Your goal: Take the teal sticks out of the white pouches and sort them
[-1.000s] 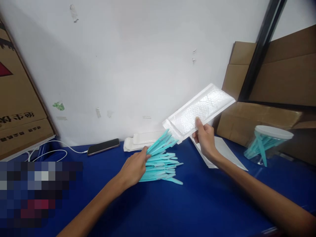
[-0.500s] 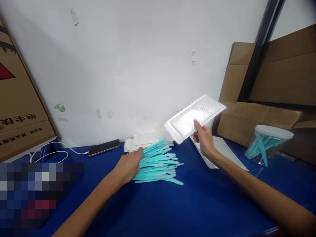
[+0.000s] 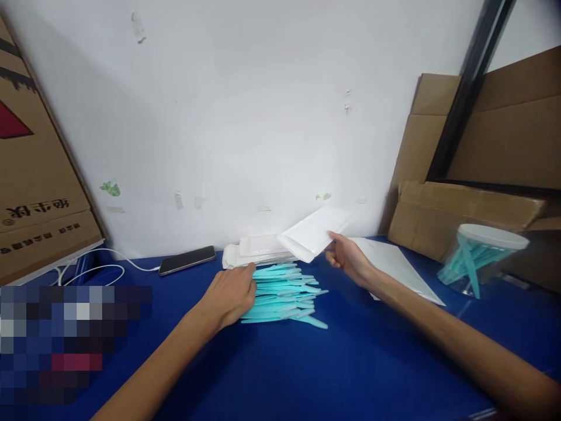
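On the blue tabletop, slim turquoise eyebrow razors [image 3: 287, 295] lie side by side in a pile. My left hand [image 3: 232, 295] is closed over their left ends, and its fingertips are partly hidden. My right hand [image 3: 350, 257] pinches a small white padded envelope [image 3: 313, 231] between thumb and fingers. The envelope is tilted in the air above the right part of the pile. Behind the razors, more white padded envelopes [image 3: 254, 248] are stacked by the wall. Under my right forearm lies a larger white envelope [image 3: 397, 266].
A clear tub with a white lid [image 3: 493, 237] holds more turquoise razors at the right. Cardboard boxes [image 3: 464, 213] stand behind it, and another printed box [image 3: 39, 175] is at the left. A phone [image 3: 187, 260] on a white cable lies near the wall. The lower left is pixelated.
My right hand has brought the padded envelope left and down, closer to the stacked envelopes. The upper razors by my left thumb, angled up before, now lie flatter.
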A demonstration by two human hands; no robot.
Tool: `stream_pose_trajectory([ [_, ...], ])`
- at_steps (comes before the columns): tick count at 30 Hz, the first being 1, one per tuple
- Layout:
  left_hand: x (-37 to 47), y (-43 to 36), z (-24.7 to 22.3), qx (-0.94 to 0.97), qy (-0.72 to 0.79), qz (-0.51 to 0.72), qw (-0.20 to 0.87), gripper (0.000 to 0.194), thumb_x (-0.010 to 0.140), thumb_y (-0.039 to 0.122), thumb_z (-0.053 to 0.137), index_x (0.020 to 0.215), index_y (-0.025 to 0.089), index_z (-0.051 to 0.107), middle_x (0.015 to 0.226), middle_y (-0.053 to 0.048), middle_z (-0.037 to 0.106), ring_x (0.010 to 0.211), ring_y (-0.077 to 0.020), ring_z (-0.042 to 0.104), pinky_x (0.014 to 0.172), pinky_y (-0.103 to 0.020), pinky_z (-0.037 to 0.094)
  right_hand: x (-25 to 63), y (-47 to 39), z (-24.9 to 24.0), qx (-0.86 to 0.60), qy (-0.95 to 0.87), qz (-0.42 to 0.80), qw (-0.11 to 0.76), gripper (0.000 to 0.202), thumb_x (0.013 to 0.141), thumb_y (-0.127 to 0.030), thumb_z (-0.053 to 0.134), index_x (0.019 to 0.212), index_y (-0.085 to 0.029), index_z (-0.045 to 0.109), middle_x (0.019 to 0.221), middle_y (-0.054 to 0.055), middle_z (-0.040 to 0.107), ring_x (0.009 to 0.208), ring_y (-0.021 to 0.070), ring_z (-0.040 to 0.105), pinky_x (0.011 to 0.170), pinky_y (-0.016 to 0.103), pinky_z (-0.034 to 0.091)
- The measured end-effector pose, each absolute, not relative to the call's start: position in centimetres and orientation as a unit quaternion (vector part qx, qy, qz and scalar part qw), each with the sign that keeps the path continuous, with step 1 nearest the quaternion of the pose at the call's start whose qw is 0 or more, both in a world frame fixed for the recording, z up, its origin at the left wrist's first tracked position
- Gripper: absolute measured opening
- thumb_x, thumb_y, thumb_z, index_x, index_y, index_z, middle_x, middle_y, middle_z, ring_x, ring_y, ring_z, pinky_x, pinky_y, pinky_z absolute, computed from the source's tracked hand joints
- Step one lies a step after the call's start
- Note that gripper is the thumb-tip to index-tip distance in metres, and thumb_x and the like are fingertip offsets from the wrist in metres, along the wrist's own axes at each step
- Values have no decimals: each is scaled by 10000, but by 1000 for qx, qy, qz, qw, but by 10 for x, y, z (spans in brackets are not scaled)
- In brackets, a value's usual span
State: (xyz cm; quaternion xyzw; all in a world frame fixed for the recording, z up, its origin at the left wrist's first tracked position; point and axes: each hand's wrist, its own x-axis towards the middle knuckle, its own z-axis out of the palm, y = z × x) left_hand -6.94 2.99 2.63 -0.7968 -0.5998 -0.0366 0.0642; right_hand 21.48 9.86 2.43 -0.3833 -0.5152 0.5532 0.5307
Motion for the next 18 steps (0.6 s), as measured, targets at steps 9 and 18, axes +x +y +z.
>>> stream_pose_trajectory([
  [9, -66, 28, 26, -796, -593, -32, 117, 314, 896, 211, 337, 1084, 150, 581, 1018, -137, 658, 837, -304, 671, 713, -423, 480, 198, 94, 17, -407, -580, 511, 486, 489, 815, -640, 642, 709, -174, 540, 555, -54, 518, 419, 52, 361, 411, 194, 232],
  [18, -63, 26, 28, -793, -594, -20, 133, 308, 827, 196, 422, 1054, 142, 623, 1028, -162, 659, 945, -339, 640, 716, -436, 496, 196, 91, 10, -405, -550, 568, 459, 323, 847, -480, 689, 912, -173, 613, 872, 60, 746, 418, 59, 402, 388, 205, 314],
])
